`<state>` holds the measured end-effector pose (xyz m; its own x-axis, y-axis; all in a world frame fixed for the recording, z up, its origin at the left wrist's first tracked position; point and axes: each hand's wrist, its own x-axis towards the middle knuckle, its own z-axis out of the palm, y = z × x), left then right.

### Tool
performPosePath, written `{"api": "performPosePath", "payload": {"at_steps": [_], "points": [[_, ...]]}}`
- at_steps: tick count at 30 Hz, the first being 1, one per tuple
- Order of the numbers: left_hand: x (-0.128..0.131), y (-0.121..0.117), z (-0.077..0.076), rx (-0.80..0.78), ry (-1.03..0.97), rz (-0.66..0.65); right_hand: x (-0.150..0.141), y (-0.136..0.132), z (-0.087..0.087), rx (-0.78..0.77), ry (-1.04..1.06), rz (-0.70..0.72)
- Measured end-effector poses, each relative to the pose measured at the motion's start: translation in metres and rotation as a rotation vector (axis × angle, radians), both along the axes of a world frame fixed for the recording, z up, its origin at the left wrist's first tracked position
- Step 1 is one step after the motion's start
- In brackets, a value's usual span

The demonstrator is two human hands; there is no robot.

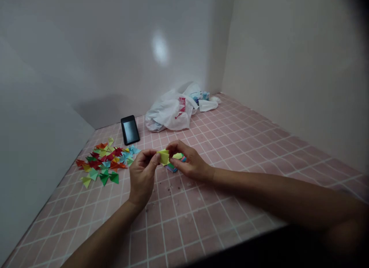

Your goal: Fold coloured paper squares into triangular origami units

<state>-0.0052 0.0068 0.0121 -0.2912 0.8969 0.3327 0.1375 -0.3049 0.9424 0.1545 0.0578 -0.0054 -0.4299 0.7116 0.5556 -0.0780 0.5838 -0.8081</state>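
A small folded piece of yellow paper (164, 157) is held up between my two hands, above the tiled surface. My left hand (143, 175) pinches its left edge between thumb and fingers. On the other side, my right hand (188, 162) has its thumb and bent fingers closed at the paper's right edge. Behind and below it lies a stack of coloured paper (172, 167), partly hidden by the hands and the yellow piece. Left of my left hand is a heap of small folded paper pieces (108, 156) in red, orange, yellow, green and light blue.
A black phone (130, 130) lies beyond the folded pieces, near the back wall. White plastic bags (170, 110) with things inside sit at the back. The pink tiled surface (236, 141) is bounded by walls at the left, back and right.
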Motion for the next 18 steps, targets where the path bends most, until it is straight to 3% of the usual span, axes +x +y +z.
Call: {"api": "performPosePath", "payload": {"at_steps": [7, 12, 18], "points": [[0.0002, -0.0006, -0.0046, -0.017, -0.074, -0.095, 0.0006, 0.0006, 0.0001, -0.005, -0.004, 0.011], [0.0008, -0.0002, -0.0040, -0.037, -0.023, -0.130, 0.0014, 0.0028, -0.0022, 0.021, 0.012, 0.002], [-0.0002, -0.0016, -0.0020, -0.066, 0.031, -0.137, 0.0011, 0.0021, -0.0038, -0.137, 0.025, 0.062]]}}
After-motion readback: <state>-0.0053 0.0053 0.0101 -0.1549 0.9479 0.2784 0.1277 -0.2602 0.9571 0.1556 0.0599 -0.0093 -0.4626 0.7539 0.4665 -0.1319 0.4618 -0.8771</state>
